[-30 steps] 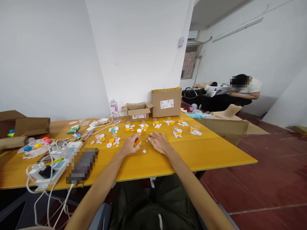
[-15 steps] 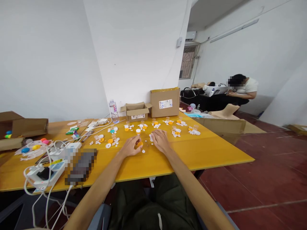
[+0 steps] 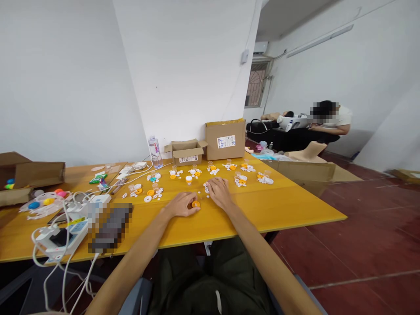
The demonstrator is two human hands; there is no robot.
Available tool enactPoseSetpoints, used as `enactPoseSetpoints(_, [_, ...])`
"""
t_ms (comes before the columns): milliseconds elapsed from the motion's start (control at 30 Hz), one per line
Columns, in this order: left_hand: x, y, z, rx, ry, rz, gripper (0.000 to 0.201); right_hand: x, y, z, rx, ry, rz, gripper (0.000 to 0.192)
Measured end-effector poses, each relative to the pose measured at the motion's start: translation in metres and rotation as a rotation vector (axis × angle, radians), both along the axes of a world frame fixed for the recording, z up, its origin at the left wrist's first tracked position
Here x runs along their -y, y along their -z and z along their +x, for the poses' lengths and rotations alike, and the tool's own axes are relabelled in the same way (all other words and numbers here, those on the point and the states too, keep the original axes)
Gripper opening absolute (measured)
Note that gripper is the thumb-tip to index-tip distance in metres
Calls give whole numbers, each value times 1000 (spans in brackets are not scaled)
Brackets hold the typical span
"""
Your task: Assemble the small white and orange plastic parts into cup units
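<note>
My left hand [image 3: 181,204] rests on the yellow table [image 3: 288,205] with its fingertips closed on a small orange round part [image 3: 195,204]. My right hand [image 3: 219,191] lies flat beside it, palm down, fingers over a few tiny white parts [image 3: 206,188]. Just beyond my hands stands a small white cup-shaped part [image 3: 188,179]. Groups of small white and orange plastic parts [image 3: 241,179] are spread in rows across the table behind my hands.
Two cardboard boxes [image 3: 225,139] and a water bottle [image 3: 152,151] stand at the table's far edge. Devices with white cables [image 3: 62,234], a blurred dark object and coloured parts lie at the left. Another person [image 3: 328,122] sits at the far right.
My left hand has drawn the orange part nearer to me and to the right. My right hand stayed over the white parts, shifting only slightly.
</note>
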State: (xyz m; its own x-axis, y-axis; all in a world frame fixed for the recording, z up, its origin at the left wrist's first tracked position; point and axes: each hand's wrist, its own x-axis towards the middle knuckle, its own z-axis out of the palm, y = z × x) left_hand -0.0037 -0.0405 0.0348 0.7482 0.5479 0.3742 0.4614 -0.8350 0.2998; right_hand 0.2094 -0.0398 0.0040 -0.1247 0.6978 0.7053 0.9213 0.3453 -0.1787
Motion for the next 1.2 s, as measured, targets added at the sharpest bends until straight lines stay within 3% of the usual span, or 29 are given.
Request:
enactPoseSetpoints(300, [-11, 6, -2, 43, -43, 41, 9, -1, 3, 0, -18, 3, 11, 46])
enactPoseSetpoints(667, [-23, 9, -5, 133, -138, 46, 8, 0, 2, 0, 15, -12, 37, 31])
enactPoseSetpoints(900, [-24, 9, -5, 113, -159, 54, 8, 7, -3, -4, 75, -51, -57, 24])
enactPoseSetpoints(1200, [-25, 10, -4, 106, -169, 37, 9, 12, -3, -9, 174, -148, -126, 31])
